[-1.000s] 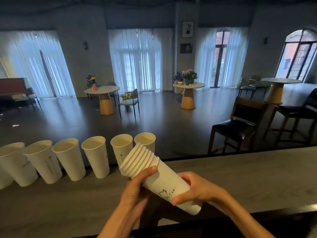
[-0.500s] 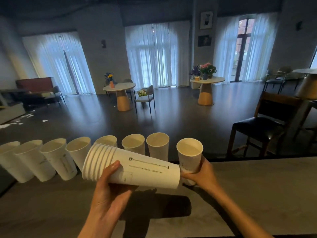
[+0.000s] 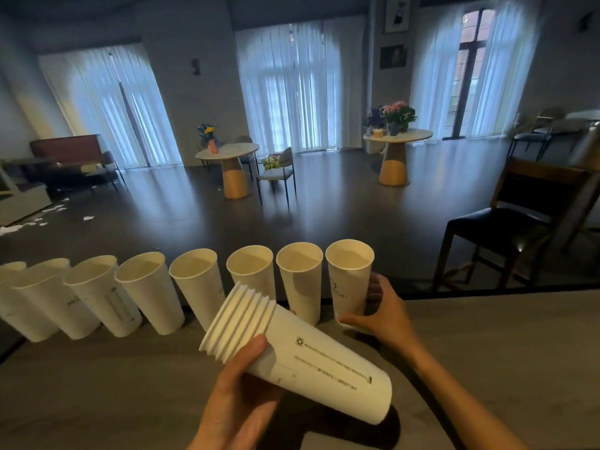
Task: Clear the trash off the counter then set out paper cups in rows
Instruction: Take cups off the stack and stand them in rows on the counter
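Note:
A row of several upright white paper cups (image 3: 149, 290) runs along the far edge of the grey counter (image 3: 487, 352). My right hand (image 3: 381, 310) grips the rightmost cup (image 3: 349, 277) near its base, and the cup stands at the right end of the row. My left hand (image 3: 240, 394) holds a nested stack of paper cups (image 3: 298, 358) tilted on its side above the counter, rims pointing up and left.
Beyond the counter lies a dark floor with a black-seated wooden chair (image 3: 506, 228) at the right, two round tables with flowers (image 3: 397, 138), and scraps of paper on the floor (image 3: 48, 216) at the left.
My right hand pulled one cup off the stack and brought it to the right end of the row. The stack in my left hand swung from level to tilted.

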The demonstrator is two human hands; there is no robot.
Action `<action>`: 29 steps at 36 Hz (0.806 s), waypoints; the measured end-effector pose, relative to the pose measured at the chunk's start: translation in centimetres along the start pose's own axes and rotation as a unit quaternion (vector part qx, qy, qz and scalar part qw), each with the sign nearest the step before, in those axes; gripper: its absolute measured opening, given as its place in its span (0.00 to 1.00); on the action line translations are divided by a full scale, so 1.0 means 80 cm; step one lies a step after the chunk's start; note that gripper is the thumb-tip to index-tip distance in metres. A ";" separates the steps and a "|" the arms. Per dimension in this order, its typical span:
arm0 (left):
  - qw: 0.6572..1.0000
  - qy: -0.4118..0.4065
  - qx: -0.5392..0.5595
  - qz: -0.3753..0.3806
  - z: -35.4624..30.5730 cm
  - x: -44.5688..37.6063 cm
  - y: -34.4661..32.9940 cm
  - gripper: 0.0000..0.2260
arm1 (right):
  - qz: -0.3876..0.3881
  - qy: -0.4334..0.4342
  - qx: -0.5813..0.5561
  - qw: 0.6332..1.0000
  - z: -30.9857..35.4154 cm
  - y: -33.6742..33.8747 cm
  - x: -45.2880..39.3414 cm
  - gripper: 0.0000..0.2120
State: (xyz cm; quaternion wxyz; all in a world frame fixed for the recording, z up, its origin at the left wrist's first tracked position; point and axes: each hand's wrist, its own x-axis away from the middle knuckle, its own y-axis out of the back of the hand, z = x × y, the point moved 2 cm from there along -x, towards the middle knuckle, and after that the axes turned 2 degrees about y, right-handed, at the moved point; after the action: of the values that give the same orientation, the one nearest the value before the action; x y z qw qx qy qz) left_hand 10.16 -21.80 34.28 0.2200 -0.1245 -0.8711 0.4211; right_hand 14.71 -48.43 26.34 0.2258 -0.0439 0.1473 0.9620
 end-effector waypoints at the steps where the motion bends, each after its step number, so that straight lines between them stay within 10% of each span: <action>1: 1.000 0.009 -0.010 0.009 0.005 -0.001 -0.005 0.59 | -0.014 -0.007 -0.005 1.000 0.000 0.009 0.008 0.39; 6: 0.996 0.060 -0.052 0.038 0.042 -0.001 -0.039 0.55 | 0.009 -0.060 -0.008 0.998 0.025 0.064 0.058 0.14; 9: 0.992 0.095 -0.070 0.049 0.069 -0.002 -0.061 0.41 | 0.178 -0.101 0.008 0.979 0.061 0.088 0.093 0.25; 17: 0.989 0.103 -0.091 0.057 0.120 0.001 -0.092 0.54 | 0.367 -0.163 -0.158 0.902 0.060 0.138 0.152 0.32; 22: 0.988 0.070 -0.125 0.048 0.134 0.006 -0.092 0.44 | 0.330 -0.114 -0.008 0.937 0.056 0.149 0.158 0.22; 29: 0.995 0.004 -0.094 -0.013 0.118 0.006 -0.097 0.29 | 0.196 0.015 0.195 0.961 0.030 0.160 0.140 0.40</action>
State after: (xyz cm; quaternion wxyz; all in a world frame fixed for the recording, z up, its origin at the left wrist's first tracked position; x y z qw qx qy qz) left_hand 4.89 -32.76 35.38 0.2165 -0.1349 -0.9074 0.3339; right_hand -1.06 -53.93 30.32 0.0346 0.0166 0.3412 0.9392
